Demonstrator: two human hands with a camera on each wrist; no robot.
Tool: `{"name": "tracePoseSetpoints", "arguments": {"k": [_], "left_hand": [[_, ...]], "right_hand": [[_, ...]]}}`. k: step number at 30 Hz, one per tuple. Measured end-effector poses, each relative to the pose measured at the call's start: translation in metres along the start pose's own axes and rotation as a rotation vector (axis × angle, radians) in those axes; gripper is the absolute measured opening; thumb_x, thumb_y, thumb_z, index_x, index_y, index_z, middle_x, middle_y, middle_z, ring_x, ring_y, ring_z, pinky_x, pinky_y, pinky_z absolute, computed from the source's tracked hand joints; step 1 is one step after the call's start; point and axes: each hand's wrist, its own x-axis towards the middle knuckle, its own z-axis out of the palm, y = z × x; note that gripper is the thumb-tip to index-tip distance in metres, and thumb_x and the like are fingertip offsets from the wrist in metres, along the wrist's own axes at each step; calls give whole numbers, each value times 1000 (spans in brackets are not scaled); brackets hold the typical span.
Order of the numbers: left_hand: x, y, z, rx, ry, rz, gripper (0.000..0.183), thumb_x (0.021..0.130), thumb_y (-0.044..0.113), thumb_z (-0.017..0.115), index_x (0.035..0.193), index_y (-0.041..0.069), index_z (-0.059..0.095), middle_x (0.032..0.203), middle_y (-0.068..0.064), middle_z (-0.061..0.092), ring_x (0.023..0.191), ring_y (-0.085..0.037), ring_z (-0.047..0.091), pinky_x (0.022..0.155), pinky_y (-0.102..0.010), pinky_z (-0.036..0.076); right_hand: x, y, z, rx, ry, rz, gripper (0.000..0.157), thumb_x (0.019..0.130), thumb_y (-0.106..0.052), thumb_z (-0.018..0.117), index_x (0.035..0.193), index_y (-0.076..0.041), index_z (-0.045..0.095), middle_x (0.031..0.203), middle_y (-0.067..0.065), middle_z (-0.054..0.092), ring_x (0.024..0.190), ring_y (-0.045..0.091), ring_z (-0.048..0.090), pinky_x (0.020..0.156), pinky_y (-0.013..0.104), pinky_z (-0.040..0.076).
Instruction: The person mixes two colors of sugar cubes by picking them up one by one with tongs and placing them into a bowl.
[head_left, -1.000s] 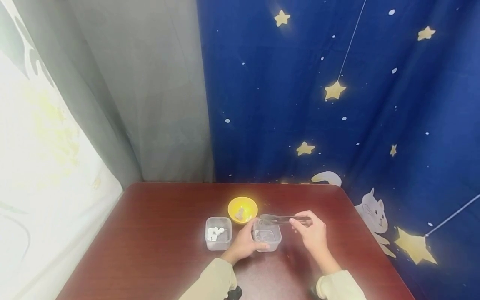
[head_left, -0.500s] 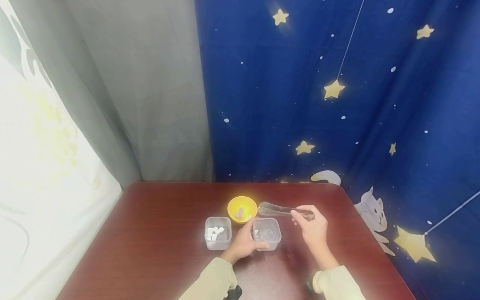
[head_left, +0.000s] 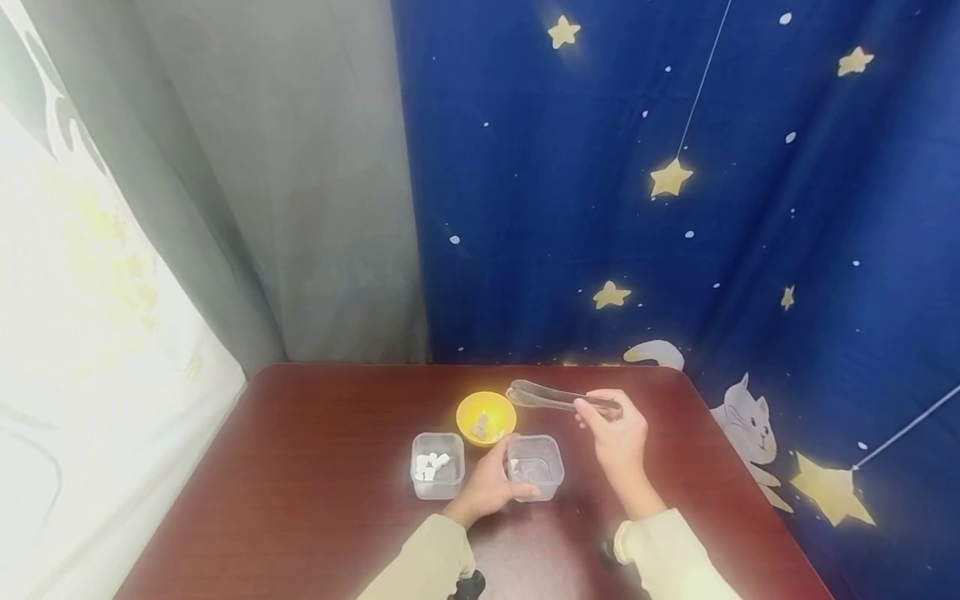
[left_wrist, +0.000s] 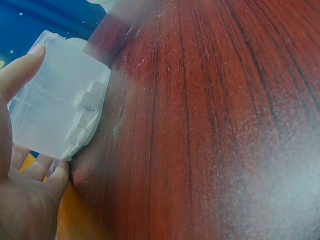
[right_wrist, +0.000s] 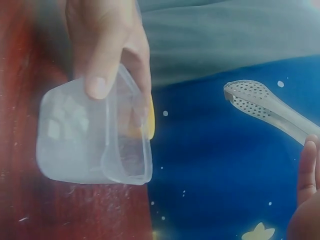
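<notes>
My left hand (head_left: pixel 486 485) grips a clear square plastic container (head_left: pixel 545 492) on the table, thumb on the near side and fingers behind it. Whitish pieces (left_wrist: pixel 86 102) show through its wall in the left wrist view. My right hand (head_left: pixel 621 437) holds metal tongs (head_left: pixel 551 397) in the air, above and behind that container. The perforated tong heads (right_wrist: pixel 250 95) lie close together, with nothing visible between them. The heads point left, near the right rim of a yellow bowl (head_left: pixel 467 435), which has greyish pieces (head_left: pixel 481 425) inside.
A second clear container (head_left: pixel 437 492) holding several white pieces (head_left: pixel 429 467) stands left of my left hand. All of it is on a dark red wooden table (head_left: pixel 322 467). A blue star curtain (head_left: pixel 540 208) and a grey curtain (head_left: pixel 337 208) hang behind the far edge.
My right hand has raised the tongs from over the held container, up and slightly back toward the bowl's right side. The left hand and the containers have stayed put.
</notes>
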Motion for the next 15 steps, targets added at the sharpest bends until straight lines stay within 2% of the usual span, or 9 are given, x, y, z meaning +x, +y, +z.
{"name": "tracePoseSetpoints", "arguments": {"k": [3,7,9,15], "left_hand": [[1,0,0,11,4,11,99,65,28,91,145,3,39,127,-11,58,109,-29,57,96,-46,43],[1,1,0,13,-2,12,98,65,27,91,145,3,39,126,-11,59,108,-29,58,95,-45,44],[1,2,0,13,-5,12,98,65,27,91,145,3,39,126,-11,59,108,-29,58,95,-45,44],[1,0,-1,19,-3,20,98,65,27,91,144,2,39,126,-12,59,108,-29,58,96,-45,44]], "right_hand": [[4,-3,3,3,-6,-10,20,80,2,76,95,10,65,74,18,69,62,33,67,54,27,55],[8,-6,7,2,-2,-24,19,80,2,76,94,10,65,72,20,68,59,23,68,53,25,54],[10,-8,9,-6,2,-37,19,80,2,76,94,9,65,71,21,68,58,24,67,53,24,54],[12,-10,13,-3,0,-55,19,80,2,76,94,9,65,69,20,68,63,42,65,54,25,54]]}}
